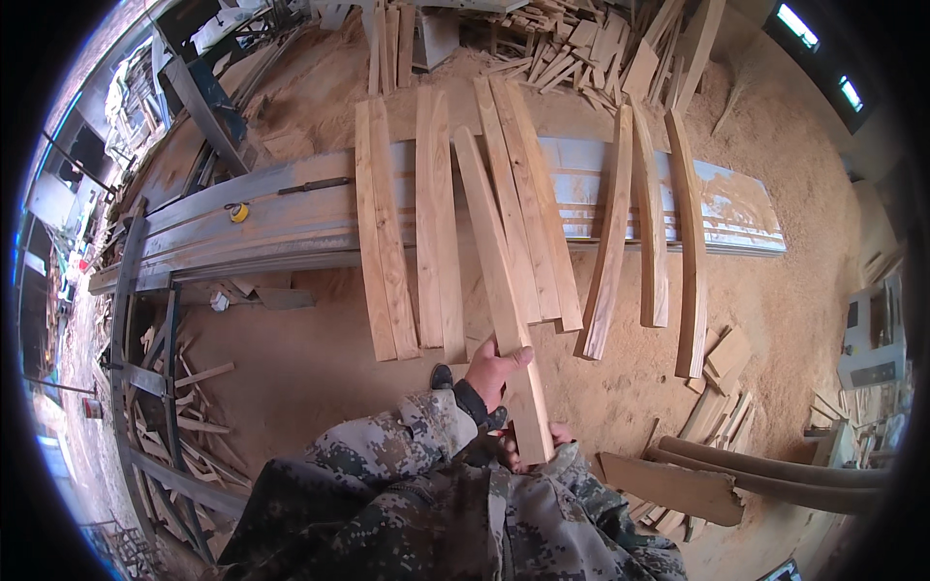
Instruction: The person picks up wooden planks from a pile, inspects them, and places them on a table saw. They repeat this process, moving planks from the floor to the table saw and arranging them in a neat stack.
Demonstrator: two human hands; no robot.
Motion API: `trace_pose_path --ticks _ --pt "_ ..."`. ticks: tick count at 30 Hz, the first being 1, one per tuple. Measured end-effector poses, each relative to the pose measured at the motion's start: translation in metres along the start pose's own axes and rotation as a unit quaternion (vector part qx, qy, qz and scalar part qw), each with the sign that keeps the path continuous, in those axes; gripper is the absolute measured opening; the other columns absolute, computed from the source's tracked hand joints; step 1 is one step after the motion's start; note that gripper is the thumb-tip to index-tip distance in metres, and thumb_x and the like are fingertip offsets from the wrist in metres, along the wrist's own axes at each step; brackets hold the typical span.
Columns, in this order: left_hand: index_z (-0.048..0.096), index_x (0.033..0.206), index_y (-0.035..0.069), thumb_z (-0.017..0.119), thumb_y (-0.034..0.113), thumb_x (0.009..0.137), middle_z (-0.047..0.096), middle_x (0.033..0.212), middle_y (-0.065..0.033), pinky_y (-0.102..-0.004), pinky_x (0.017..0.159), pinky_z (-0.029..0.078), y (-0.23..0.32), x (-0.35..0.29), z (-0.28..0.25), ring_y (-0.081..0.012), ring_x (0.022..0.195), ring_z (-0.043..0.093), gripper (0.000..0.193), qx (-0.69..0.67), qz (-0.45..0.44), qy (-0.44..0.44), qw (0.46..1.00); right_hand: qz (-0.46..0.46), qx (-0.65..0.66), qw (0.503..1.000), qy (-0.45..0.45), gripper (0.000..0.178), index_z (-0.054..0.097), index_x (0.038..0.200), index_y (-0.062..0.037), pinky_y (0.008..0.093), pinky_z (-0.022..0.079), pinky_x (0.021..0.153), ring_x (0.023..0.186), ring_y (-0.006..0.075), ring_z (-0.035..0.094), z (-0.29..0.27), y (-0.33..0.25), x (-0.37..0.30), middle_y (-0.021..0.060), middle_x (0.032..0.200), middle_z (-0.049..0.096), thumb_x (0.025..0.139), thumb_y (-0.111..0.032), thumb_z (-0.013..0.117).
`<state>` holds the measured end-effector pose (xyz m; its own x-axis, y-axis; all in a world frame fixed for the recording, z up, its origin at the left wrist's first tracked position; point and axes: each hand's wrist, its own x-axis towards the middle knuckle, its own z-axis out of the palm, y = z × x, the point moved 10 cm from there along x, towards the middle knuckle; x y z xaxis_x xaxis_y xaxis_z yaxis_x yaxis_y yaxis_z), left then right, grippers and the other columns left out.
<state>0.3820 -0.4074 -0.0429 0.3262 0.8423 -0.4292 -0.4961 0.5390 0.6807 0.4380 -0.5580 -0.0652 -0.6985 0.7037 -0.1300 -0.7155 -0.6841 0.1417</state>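
Note:
A long, pale wooden plank [499, 276] slants from the metal bench toward my body, its near end raised against my jacket. My left hand [492, 374] is closed around it from the left side, thumb over the top face. At the near end my right hand [559, 434] wraps the plank from below; most of that hand is hidden behind the wood. To the left, two pairs of planks [385, 242] [438, 228] lie across the bench. Several more planks [531, 203] lie just right of the held one, and three separate, slightly bowed ones [690, 242] farther right.
The long metal bench [291, 208] carries a yellow tape measure [238, 212] and a dark, slim tool [326, 184]. Scrap wood [581, 53] is heaped beyond it. A metal frame [124, 320] stands at left; long round pieces [775, 470] lie at lower right on the sawdust-covered floor.

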Motion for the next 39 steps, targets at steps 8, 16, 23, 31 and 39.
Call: trace_pose_path --ticks 8,16,23,31,39 --pt "0.047 0.135 -0.001 0.07 0.002 0.082 0.062 0.12 -0.0097 -0.0353 0.094 0.049 -0.003 -0.007 -0.021 -0.0197 0.107 0.06 0.057 0.087 0.027 0.06 0.994 0.01 -0.163 0.979 0.123 0.075 0.048 0.137 0.0032 0.048 0.052 0.086 0.097 0.0385 0.064 -0.061 0.003 0.016 0.0236 0.122 0.062 0.094 -0.058 0.044" --pt "0.051 0.134 -0.002 0.061 0.001 0.088 0.064 0.117 -0.0074 -0.0306 0.092 0.048 -0.019 -0.019 -0.044 -0.0148 0.107 0.06 0.048 0.237 0.016 -0.014 0.971 -0.027 -0.221 0.944 0.243 0.07 0.053 0.131 0.0016 0.0487 0.052 0.084 0.097 0.0375 0.064 -0.099 -0.014 0.008 0.0227 0.117 0.064 0.093 -0.057 0.046" --pt "0.056 0.13 -0.002 0.063 0.012 0.093 0.065 0.122 -0.0096 -0.033 0.097 0.047 0.033 -0.069 -0.057 -0.0181 0.112 0.061 0.04 0.328 0.088 0.039 0.94 -0.084 -0.117 0.987 0.075 0.063 0.056 0.122 -0.0006 0.0407 0.052 0.071 0.086 0.0279 0.062 -0.07 -0.014 0.041 0.014 0.101 0.063 0.089 -0.054 0.058" --pt "0.05 0.132 -0.01 0.056 0.004 0.096 0.065 0.121 -0.0164 -0.0322 0.094 0.05 0.114 -0.062 -0.077 -0.0214 0.108 0.064 0.039 0.292 0.189 0.122 0.93 -0.095 -0.129 0.941 0.299 0.052 0.053 0.13 0.0009 0.037 0.051 0.069 0.092 0.0269 0.061 -0.059 -0.042 0.059 0.0146 0.113 0.064 0.095 -0.037 0.043" --pt "0.052 0.13 -0.01 0.056 0.004 0.095 0.066 0.12 -0.0162 -0.0319 0.093 0.05 0.131 -0.053 -0.095 -0.0203 0.107 0.064 0.038 0.303 0.206 0.16 0.917 -0.09 -0.143 0.943 0.288 0.05 0.057 0.125 0.0001 0.0408 0.052 0.074 0.092 0.0286 0.063 -0.067 -0.071 0.104 0.0145 0.11 0.067 0.1 -0.039 0.04"
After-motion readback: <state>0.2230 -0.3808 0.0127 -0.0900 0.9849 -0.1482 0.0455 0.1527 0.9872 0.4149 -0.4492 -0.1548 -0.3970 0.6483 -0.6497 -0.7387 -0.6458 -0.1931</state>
